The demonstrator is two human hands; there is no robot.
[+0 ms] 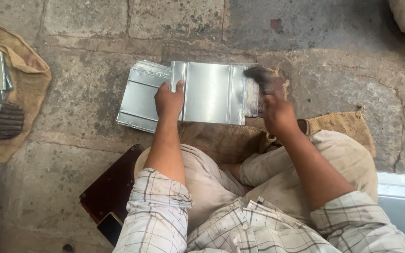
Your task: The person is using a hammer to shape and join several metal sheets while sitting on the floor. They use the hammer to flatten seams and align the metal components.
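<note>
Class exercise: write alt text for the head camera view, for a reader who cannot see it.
A seated person's left hand presses down a shiny folded metal sheet on a stone floor, while the right hand swings a blurred dark tool at the sheet's right edge. Burlap sacking lies underneath.

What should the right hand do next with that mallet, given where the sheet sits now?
Probably bring the mallet down on the right-hand fold of the top metal sheet. The right hand holds it raised and blurred just above that edge, while the left hand presses the sheet flat on the stack, so the work looks steadied for a strike there.
</note>
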